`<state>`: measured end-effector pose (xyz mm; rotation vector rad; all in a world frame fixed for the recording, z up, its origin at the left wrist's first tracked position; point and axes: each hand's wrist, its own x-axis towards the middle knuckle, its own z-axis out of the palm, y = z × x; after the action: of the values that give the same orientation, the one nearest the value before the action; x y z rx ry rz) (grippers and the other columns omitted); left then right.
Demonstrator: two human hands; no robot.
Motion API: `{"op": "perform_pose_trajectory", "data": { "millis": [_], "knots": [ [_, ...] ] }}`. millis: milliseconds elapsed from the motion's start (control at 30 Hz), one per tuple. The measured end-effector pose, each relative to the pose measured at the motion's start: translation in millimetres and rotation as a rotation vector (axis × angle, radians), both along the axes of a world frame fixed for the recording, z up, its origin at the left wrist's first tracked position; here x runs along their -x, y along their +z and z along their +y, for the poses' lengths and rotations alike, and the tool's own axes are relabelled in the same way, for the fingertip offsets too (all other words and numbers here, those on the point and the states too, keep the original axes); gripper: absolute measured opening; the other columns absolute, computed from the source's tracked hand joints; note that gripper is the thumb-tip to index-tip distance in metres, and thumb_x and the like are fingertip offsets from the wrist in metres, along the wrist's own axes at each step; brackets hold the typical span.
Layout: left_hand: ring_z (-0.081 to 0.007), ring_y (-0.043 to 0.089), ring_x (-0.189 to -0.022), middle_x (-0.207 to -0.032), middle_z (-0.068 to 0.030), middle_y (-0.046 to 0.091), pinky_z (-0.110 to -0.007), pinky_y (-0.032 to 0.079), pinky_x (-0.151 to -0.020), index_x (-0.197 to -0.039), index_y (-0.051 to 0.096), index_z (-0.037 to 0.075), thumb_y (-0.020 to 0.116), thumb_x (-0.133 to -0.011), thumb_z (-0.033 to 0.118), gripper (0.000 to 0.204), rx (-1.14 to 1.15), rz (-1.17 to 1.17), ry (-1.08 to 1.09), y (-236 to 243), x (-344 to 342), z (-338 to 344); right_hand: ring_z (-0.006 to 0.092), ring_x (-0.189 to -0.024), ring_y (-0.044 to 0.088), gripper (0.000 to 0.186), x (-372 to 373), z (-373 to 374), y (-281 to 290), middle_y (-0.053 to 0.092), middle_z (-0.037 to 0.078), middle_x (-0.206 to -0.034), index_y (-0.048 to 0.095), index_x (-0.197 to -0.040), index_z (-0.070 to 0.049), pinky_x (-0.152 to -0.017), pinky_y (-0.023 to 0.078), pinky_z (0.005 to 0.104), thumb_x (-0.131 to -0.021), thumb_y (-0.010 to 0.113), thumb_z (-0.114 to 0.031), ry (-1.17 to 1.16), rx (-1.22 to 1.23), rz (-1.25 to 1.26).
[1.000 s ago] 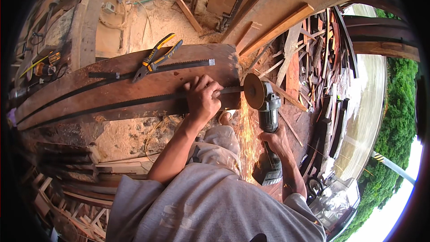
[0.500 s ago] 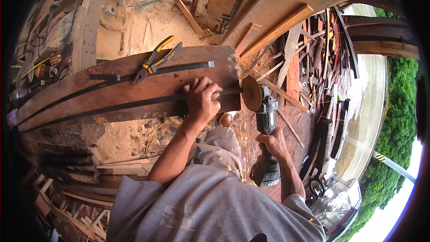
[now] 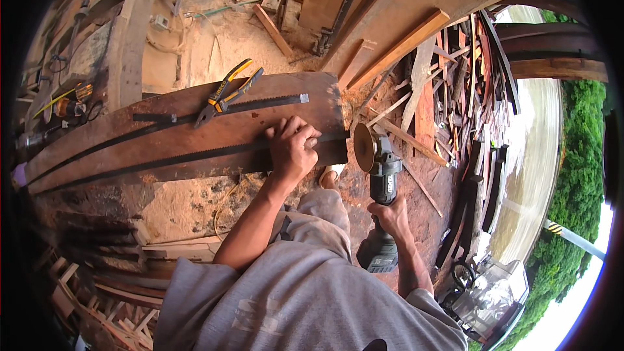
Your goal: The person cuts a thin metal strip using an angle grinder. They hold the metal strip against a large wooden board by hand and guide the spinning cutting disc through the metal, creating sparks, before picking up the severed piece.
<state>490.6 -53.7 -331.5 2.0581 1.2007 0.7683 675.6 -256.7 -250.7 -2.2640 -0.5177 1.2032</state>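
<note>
A wide brown wooden plank (image 3: 214,131) lies in front of me, and long dark toothed saw blades run along it. My left hand (image 3: 296,149) is closed, holding the nearer saw blade (image 3: 218,155) down against the wood near the plank's right end. My right hand (image 3: 391,216) is wrapped round the body of a cordless angle grinder (image 3: 385,183). The grinder's round disc (image 3: 366,147) stands just off the plank's right end, apart from the blade. Farther back, pliers (image 3: 229,93) with yellow and black handles rest open across the other blade (image 3: 273,102).
Scrap wood strips (image 3: 461,84) are heaped at the right. Wooden offcuts (image 3: 273,29) lie on the sawdust-covered floor at the back. A power tool (image 3: 68,109) sits at the far left. A large board (image 3: 416,0) leans at the upper right.
Sparks that flew below the grinder are gone. The grinder has moved slightly right, leaving a gap between its disc and the plank's end. My left hand stays nearly in place.
</note>
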Motion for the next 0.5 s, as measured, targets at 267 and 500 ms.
{"op": "perform_pose_trajectory", "data": {
  "millis": [267,500],
  "knots": [
    [-0.0231,0.058,-0.091,-0.089,0.0026,0.062,-0.043,0.034,-0.086,-0.081,0.072,0.015,0.074,-0.076,-0.001,0.017,-0.031,-0.013,0.006,-3,0,0,0.0147,-0.060,0.060,0.028,1,-5,-13,0.065,0.007,-0.071,0.062,-0.092,0.004,-0.056,0.050,0.0328,-0.070,0.072,-0.009,0.023,0.021,0.000],
    [-0.0233,0.056,-0.087,-0.087,0.0025,0.059,-0.044,0.034,-0.081,-0.080,0.069,0.016,0.069,-0.069,-0.002,0.020,-0.082,-0.054,0.018,-7,-1,0,0.0155,-0.059,0.061,0.031,3,-1,-8,0.064,0.006,-0.070,0.061,-0.095,0.004,-0.055,0.050,0.0326,-0.069,0.073,-0.010,0.020,0.022,0.012]
  ]
}}
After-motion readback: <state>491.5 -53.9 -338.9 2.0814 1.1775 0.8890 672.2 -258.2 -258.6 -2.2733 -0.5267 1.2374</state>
